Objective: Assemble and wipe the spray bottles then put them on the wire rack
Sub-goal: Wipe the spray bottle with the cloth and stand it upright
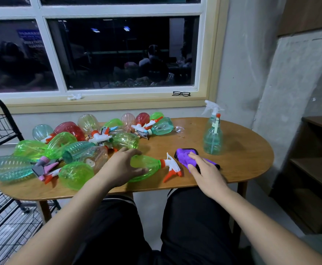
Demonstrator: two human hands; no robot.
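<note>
Head view: our left hand (124, 167) grasps the green bottle (148, 165), likely light and slick, round its belly; right hand (204, 173) lies flat on the cloth (183, 157).

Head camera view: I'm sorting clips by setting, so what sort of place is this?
Likely an indoor room used as a workspace: a wooden table below a window, a bare concrete wall, a wire rack alongside.

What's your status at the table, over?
Left hand grips green spray bottle, lying assembled. Right hand rests on purple cloth. Loose bottle pile crowds the left; wire rack beyond it.
</note>
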